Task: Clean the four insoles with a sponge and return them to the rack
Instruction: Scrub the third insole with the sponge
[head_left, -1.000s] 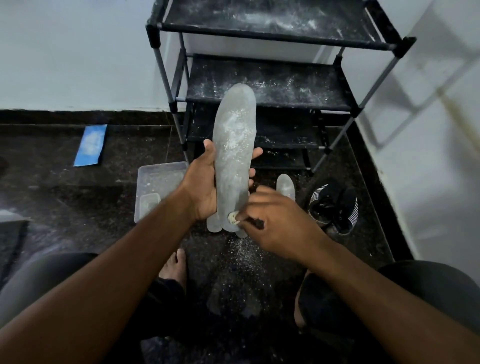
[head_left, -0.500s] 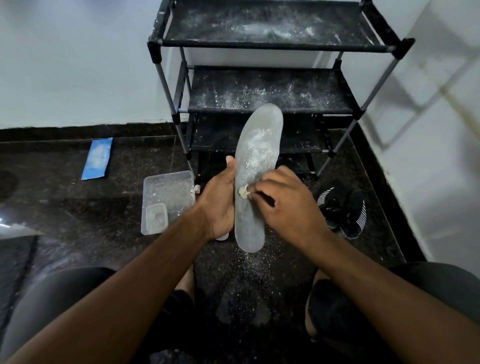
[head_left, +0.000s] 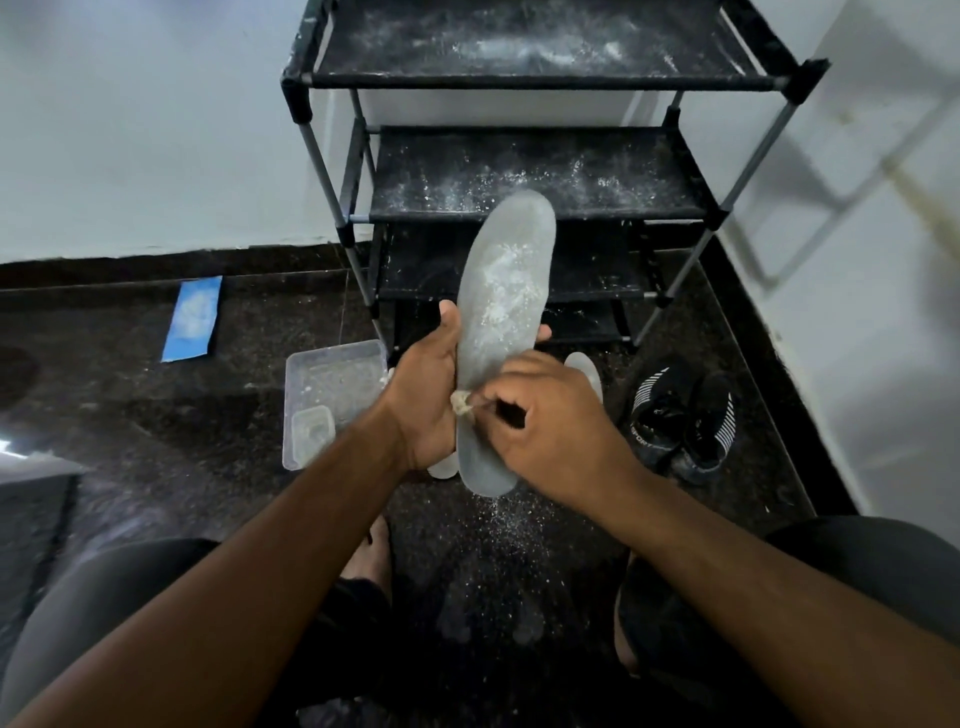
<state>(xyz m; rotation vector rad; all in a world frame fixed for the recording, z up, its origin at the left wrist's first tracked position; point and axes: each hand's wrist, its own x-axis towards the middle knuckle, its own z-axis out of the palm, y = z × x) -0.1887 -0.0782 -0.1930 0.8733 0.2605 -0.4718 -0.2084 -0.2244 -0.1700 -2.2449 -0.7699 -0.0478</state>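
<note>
1. While the grey insole (head_left: 500, 332) is held up in front of the rack (head_left: 524, 176), it is gripped from behind by the left hand (head_left: 423, 400); the thumb lies along its left edge and fingertips show past its right edge, so the hand is closed around it; the toe end points up and slightly right, the heel end down.
2. A small pale sponge (head_left: 461, 410) is pinched in the curled fingers of the right hand (head_left: 550, 426); it is pressed against the lower part of the insole, near its left edge.
3. White powder is seen on the upper half of the insole; the same powder is scattered over the black shelves and on the dark floor (head_left: 156, 415) below the hands.
4. Parts of other pale insoles (head_left: 587, 366) are visible on the floor behind the hands; their number cannot be told.
5. A clear plastic tray (head_left: 332, 389) is placed on the floor left of the hands; a pair of black shoes (head_left: 685, 421) is placed to the right, near the rack's foot; a blue strip (head_left: 193, 318) lies further left, by the wall.
</note>
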